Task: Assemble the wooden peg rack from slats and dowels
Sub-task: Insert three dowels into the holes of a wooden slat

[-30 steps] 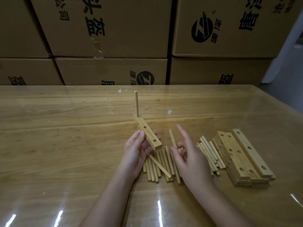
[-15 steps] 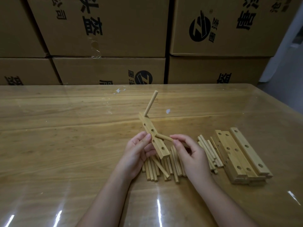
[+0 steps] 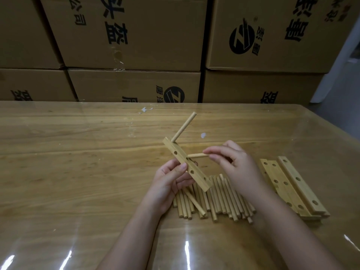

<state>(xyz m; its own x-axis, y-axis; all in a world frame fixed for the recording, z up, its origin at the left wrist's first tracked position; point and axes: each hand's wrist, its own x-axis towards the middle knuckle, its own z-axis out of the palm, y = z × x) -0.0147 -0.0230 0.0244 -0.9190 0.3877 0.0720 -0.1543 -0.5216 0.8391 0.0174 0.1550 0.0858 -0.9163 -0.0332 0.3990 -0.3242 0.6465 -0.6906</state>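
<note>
Head | L hand (image 3: 167, 185) grips slat (image 3: 180, 157), axis far-left→near-right | R hand (image 3: 239, 166) pinches dowel (image 3: 196, 155), seemingly level

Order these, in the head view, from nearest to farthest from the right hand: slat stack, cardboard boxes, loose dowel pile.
From the right hand:
1. Loose dowel pile, just beneath it.
2. Slat stack, to its right.
3. Cardboard boxes, behind the table.
</note>
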